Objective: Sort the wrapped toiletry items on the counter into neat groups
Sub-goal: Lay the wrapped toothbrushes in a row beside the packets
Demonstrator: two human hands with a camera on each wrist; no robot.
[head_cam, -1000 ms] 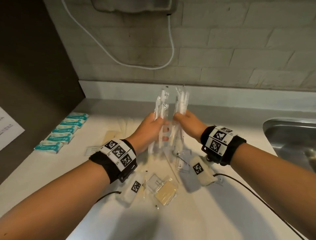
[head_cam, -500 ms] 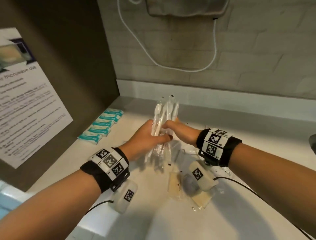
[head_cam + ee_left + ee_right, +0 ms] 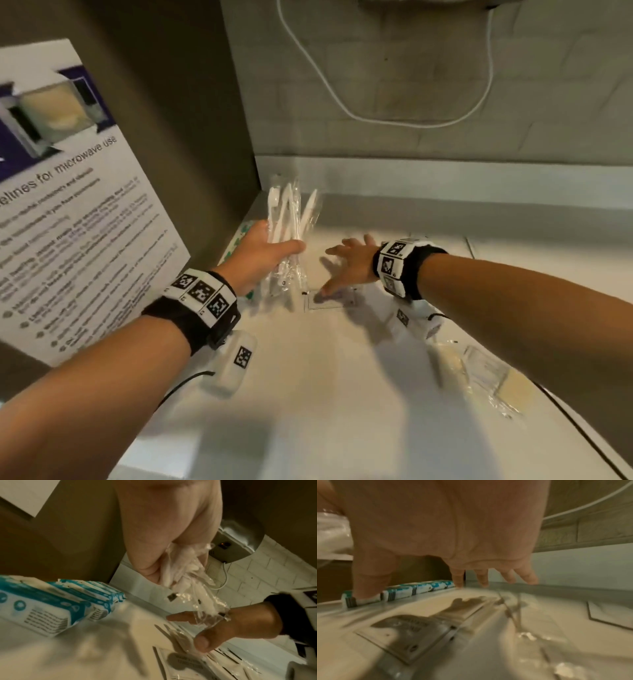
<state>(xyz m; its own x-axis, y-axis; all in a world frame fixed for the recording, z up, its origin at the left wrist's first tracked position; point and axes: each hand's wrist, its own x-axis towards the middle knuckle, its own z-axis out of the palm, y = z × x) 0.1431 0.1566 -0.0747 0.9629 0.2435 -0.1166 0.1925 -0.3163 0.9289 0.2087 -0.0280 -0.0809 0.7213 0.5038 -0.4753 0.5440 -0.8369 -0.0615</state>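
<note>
My left hand grips an upright bundle of clear-wrapped white toothbrushes above the counter; the left wrist view shows the wrappers bunched in the palm. To its right my right hand hovers low over the counter with fingers spread and holds nothing. Under its thumb lies a flat white sachet, seen close in the right wrist view. A row of teal-and-white packets lies along the left wall.
A brown side panel with a microwave notice stands on the left. Yellowish and clear wrapped items lie at the right on the white counter. A white cable hangs on the tiled back wall.
My right hand has let go of the toothbrushes and dropped toward the counter with fingers spread. The left hand now holds the whole bundle and has moved left.
</note>
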